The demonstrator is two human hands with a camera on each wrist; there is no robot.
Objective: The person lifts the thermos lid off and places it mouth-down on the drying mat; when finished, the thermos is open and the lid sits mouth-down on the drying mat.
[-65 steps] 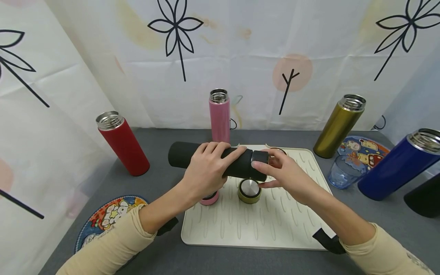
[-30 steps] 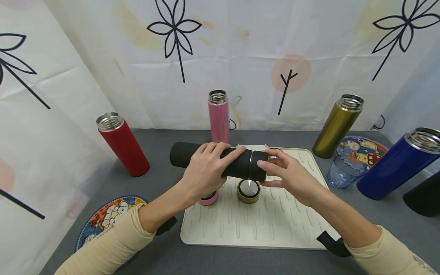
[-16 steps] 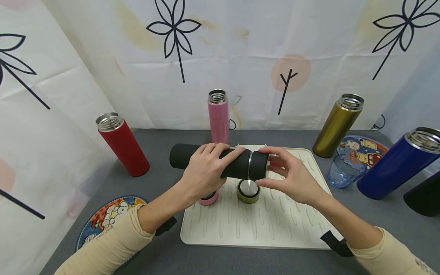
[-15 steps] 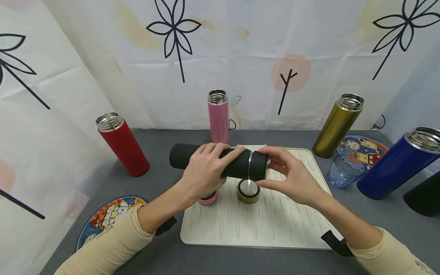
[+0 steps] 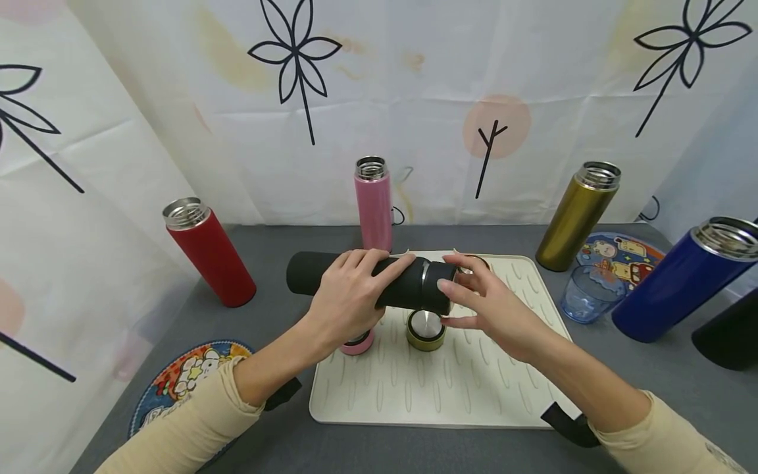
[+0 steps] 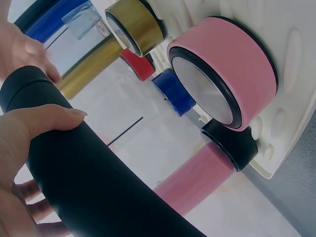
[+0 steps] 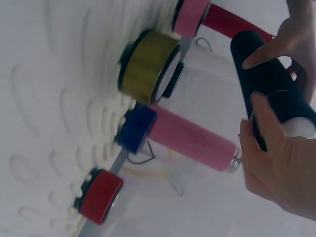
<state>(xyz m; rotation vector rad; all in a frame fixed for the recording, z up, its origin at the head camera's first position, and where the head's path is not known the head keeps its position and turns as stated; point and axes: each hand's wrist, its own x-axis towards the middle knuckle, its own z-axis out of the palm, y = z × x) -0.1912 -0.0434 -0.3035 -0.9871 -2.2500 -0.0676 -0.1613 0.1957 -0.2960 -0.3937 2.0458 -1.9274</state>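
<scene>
My left hand grips a black vacuum flask lying sideways above the white tray, fingers over its top side. At the flask's right end is its black lid, with a thin silver ring at the seam. My right hand holds that lid, thumb on the near side and fingers curled past its end. In the right wrist view a pale end face of the lid shows beside the fingers. Below the flask, an olive-green lid and a pink lid rest on the tray.
The white ribbed tray also bears a red lid, a blue lid and a black lid. Open flasks stand around: red, pink, gold, blue. A glass stands right, near a black cylinder.
My right thumb has shifted from the lid's lower edge up to its near side, and the fingers have changed position round the lid. The left hand keeps its grip on the flask.
</scene>
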